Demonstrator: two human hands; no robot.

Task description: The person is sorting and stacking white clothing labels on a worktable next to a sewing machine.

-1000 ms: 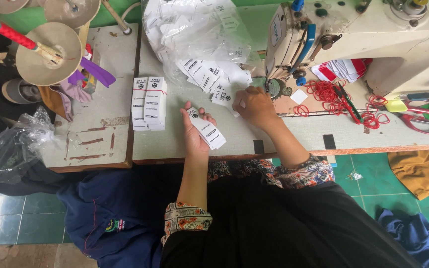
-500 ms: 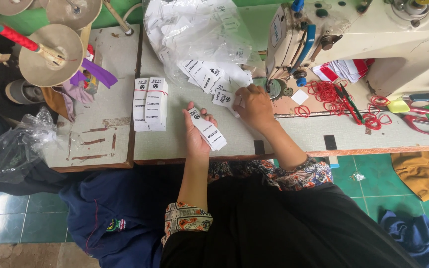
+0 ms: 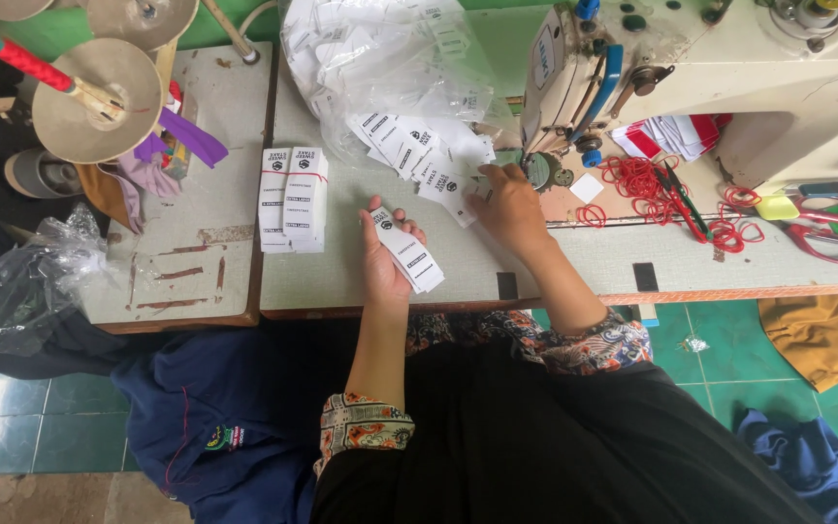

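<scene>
My left hand (image 3: 380, 254) grips a small stack of white printed tags (image 3: 409, 251) just above the near part of the sewing table (image 3: 555, 257). My right hand (image 3: 506, 206) rests on the table with its fingers on a loose white tag (image 3: 445, 188) at the edge of a spread pile of tags (image 3: 402, 141). That pile spills out of a clear plastic bag (image 3: 380, 58). Two bundles of tags bound with red bands (image 3: 291, 199) lie to the left of my left hand.
A cream sewing machine (image 3: 729, 68) stands at the right, with red rubber bands (image 3: 647, 184) and scissors (image 3: 817, 238) beside it. Thread cones on a stand (image 3: 99, 97) and a crumpled clear bag (image 3: 26, 281) are at the left. Blue cloth (image 3: 215, 417) hangs below.
My right hand has shifted slightly left onto a loose tag at the pile's edge. My left hand stays put with its stack.
</scene>
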